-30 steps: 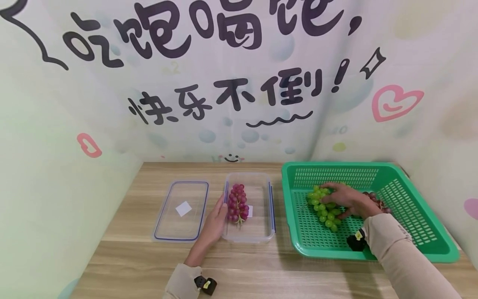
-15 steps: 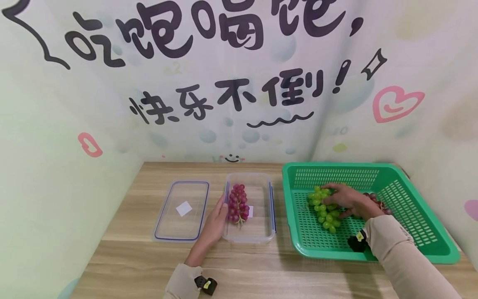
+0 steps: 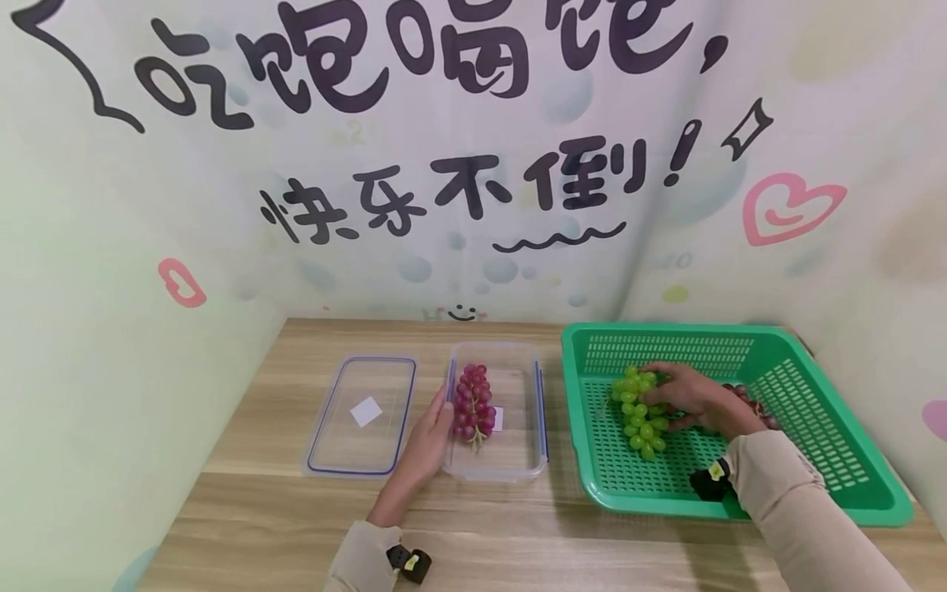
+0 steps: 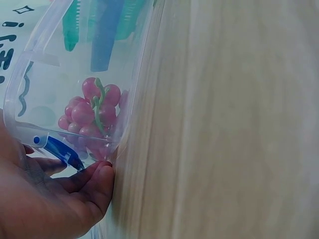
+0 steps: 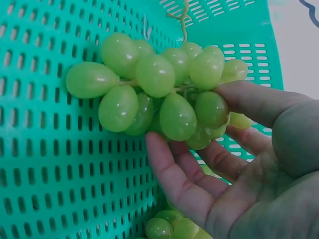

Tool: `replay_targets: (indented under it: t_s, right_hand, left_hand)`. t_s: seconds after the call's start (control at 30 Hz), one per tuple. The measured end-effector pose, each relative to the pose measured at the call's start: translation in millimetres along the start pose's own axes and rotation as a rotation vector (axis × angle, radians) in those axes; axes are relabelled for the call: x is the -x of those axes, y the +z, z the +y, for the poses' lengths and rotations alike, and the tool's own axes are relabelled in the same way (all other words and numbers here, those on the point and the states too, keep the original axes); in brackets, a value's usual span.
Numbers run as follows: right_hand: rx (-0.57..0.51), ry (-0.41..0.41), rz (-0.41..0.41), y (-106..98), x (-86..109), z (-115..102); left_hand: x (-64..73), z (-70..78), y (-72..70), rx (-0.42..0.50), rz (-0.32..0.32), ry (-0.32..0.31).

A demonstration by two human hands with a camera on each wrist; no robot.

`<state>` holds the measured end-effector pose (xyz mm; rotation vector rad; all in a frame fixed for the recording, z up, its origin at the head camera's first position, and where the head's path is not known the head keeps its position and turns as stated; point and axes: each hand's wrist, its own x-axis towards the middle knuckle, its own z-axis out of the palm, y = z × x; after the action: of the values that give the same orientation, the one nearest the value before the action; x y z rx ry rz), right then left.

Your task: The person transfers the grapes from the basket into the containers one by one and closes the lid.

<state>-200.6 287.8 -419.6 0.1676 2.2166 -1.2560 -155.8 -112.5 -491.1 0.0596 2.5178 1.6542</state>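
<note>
My right hand [image 3: 688, 390] grips a bunch of green grapes [image 5: 154, 74] inside the green basket [image 3: 584, 460], thumb on one side and fingers on the other. Behind that hand, more green grapes [image 5: 172, 226] lie lower in the basket. My left hand [image 3: 429, 436] rests its fingers against the left wall of a clear plastic food container [image 3: 510, 475], beside a blue clip [image 4: 62, 152]. In the container lies a bunch of pink-red grapes [image 3: 473, 403], toward its left side, stem end nearest me.
A clear lid [image 3: 333, 427] with a blue seal and a white label lies left of the container. Dark red grapes [image 3: 765, 415] sit in the basket's right part, partly hidden by my right arm. A printed wall [image 3: 414, 288] stands behind the wooden table [image 3: 296, 526].
The lower end of the green bunch has swung a little to the left under my right hand. My left hand and the container have stayed in place.
</note>
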Motion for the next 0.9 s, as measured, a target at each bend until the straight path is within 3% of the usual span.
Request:
replay_targets:
  t_s: [0.9]
  right_hand:
    - [-0.078, -0.068, 0.007, -0.9, 3.2, -2.9]
  left_hand:
    - [0.1, 2.5, 0.6, 0.007, -0.006, -0.012]
